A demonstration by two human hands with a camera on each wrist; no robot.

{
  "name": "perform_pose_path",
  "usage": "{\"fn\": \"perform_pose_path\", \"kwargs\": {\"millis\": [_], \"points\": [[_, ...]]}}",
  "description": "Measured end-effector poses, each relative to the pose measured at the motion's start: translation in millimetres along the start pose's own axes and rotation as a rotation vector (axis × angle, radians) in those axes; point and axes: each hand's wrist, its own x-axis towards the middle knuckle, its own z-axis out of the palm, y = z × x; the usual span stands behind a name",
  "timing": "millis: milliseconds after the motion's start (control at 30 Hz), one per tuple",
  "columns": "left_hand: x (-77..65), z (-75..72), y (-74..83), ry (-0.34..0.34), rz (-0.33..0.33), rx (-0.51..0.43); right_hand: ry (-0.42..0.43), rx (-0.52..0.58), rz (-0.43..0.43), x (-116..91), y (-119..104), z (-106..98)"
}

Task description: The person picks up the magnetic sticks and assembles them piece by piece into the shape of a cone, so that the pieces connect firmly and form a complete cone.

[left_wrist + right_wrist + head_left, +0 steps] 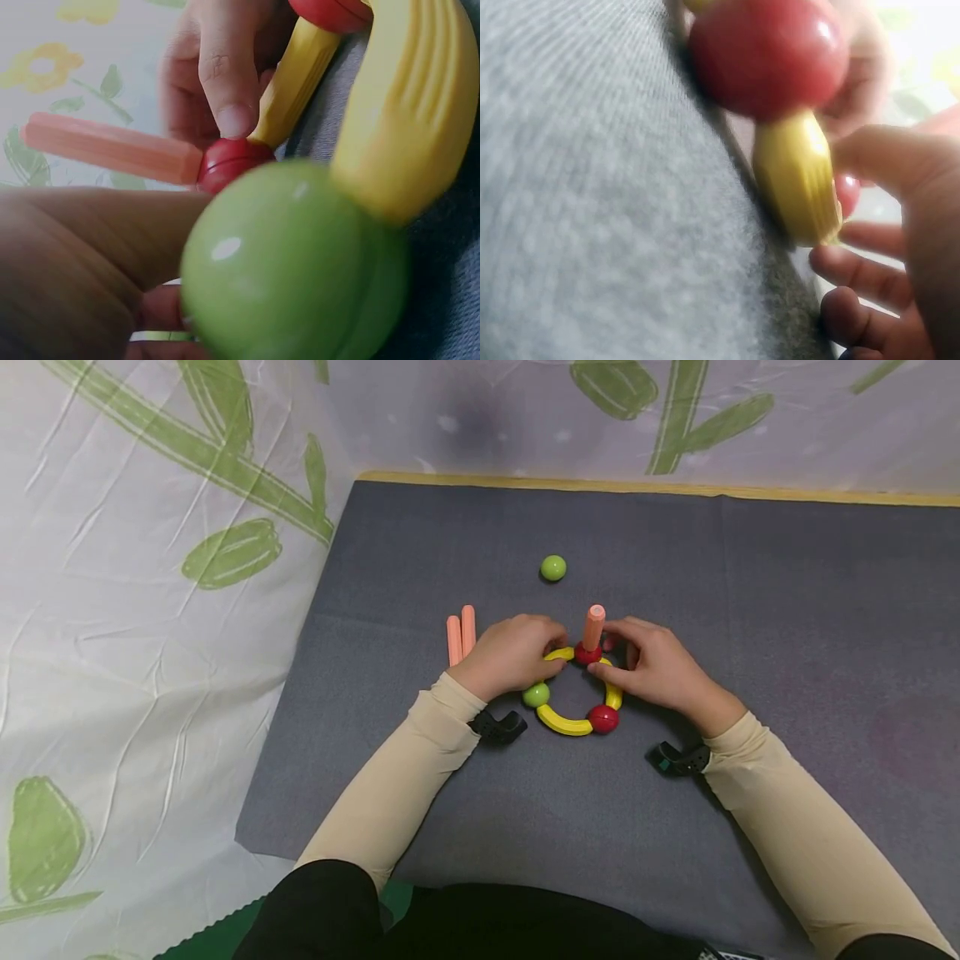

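Observation:
A ring of curved yellow sticks [564, 722] and balls lies under both hands. Its green ball [536, 695] sits at the left, one red ball [603, 719] at the near right. At the far side, another red ball [588, 653] carries an upright salmon-pink stick [594, 628]. My left hand [517, 652] pinches the far-left yellow stick [559, 654] between thumb and fingers. My right hand [654, 667] has its thumb and fingers around the far red ball, where the right-hand yellow stick [795, 176] joins it. In the left wrist view the right thumb [234, 112] rests at this ball.
A loose green ball [553, 568] lies beyond the ring. Two more salmon-pink sticks [461, 635] lie side by side left of the left hand, partly behind it. The grey table cloth [420, 552] ends at a leaf-printed sheet [172, 677] on the left and back.

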Motion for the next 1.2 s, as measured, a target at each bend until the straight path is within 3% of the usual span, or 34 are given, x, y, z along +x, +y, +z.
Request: {"fn": "perform_pose_path", "kwargs": {"millis": [233, 400, 500, 600, 700, 800, 933, 1200], "points": [[1.9, 3.7, -1.0, 0.002, 0.069, 0.003, -0.009, 0.041, -0.062, -1, 1, 0], [1.6, 0.8, -4.3, 0.013, 0.03, -0.027, -0.001, 0.051, -0.08, -1, 3, 1], [-0.1, -4.9, -8.5, 0.043, -0.032, -0.025, 0.0, 0.053, -0.077, -1, 3, 2], [-4.2, -14.2, -13.5, 0.112, -0.133, 0.034, 0.003, 0.05, -0.075, -1, 3, 1], [-11.0, -25.6, -19.0, 0.194, -0.276, 0.108, 0.008, 0.047, -0.067, -1, 4, 1], [-18.2, -36.2, -26.2, 0.233, -0.413, 0.142, 0.009, 0.041, -0.051, -1, 3, 1], [-25.0, -46.0, -34.0, 0.196, -0.514, 0.081, 0.005, 0.033, -0.029, -1, 2, 0], [-28.3, -47.7, -40.1, 0.127, -0.58, 0.044, 0.004, 0.053, -0.001, -1, 1, 0]]}}
